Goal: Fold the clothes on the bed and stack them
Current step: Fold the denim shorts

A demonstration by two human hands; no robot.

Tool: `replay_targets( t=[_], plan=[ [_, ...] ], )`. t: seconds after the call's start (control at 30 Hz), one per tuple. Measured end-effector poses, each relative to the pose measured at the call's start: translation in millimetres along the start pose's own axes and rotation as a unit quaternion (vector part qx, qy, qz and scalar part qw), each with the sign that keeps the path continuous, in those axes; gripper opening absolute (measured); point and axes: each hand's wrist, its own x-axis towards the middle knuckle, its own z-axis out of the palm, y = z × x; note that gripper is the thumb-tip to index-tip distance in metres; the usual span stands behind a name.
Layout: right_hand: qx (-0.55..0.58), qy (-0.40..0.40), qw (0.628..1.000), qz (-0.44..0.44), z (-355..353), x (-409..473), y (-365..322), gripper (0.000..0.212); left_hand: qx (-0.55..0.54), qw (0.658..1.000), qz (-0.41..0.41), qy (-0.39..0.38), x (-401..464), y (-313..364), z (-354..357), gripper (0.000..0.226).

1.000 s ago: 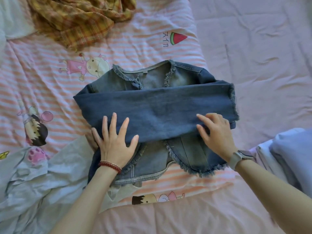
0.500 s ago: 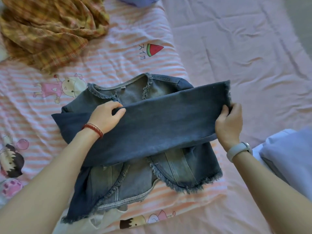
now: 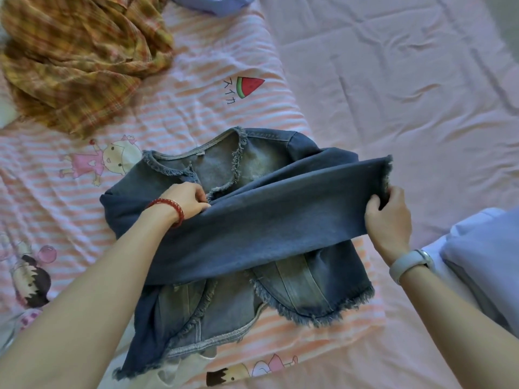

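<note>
I am gripping the sleeve (image 3: pixel 280 223) crosswise over the denim jacket (image 3: pixel 309 284): right hand (image 3: pixel 389 220) pinching its frayed cuff, left hand (image 3: pixel 186 202) clenching its upper edge.

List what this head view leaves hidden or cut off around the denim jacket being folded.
- Denim jacket: its middle is covered by the sleeve stretched across it.
- Right hand: fingertips are curled behind the sleeve's frayed cuff.
- Left hand: fingertips are tucked into the denim.
- Plaid garment: cut off by the top and left edges.
- Pale blue clothes: cut off by the right edge; folded or not, unclear.
</note>
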Motion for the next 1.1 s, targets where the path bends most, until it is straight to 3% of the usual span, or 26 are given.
replay_targets(
  t=[0.13,0.23,0.33,0.47,0.53,0.6,0.77,1.0,1.1],
  plan=[
    [-0.058,0.039,0.996,-0.057,3.6,-0.8,-14.0,0.052,0.017,0.999,0.049,0.007,-7.0,-12.9,1.4,0.015],
    [-0.181,0.07,0.957,-0.216,13.2,-2.5,-31.0,0.068,0.011,0.998,0.049,0.028,-7.2,-16.8,6.0,0.008],
    [-0.26,0.073,0.887,-0.375,31.0,-3.8,-51.6,0.064,-0.015,0.997,0.066,0.045,-8.4,-18.0,8.4,0.012],
    [-0.269,-0.015,0.807,-0.526,64.2,-13.5,-73.1,0.039,-0.059,0.994,0.081,0.039,-13.7,-23.9,2.0,0.025],
    [-0.284,-0.02,0.793,-0.539,76.0,-17.5,-77.3,0.023,-0.06,0.993,0.091,0.037,-17.0,-25.5,-1.3,0.023],
    [-0.29,-0.004,0.802,-0.522,82.8,-16.8,-80.4,0.014,-0.054,0.992,0.109,0.045,-19.0,-28.3,-3.9,0.017],
    [-0.276,-0.02,0.815,-0.509,92.8,-7.8,-91.4,0.014,-0.035,0.993,0.113,0.02,-17.5,-41.6,-20.4,0.018],
    [-0.278,-0.019,0.796,-0.537,94.2,0.8,-99.0,0.007,-0.133,0.987,0.061,-0.069,-4.8,-69.5,-38.1,0.017],
    [-0.239,-0.032,0.794,-0.558,82.5,-6.5,-93.4,0.021,-0.123,0.986,0.064,-0.088,0.4,-69.6,-37.8,0.015]
  ],
)
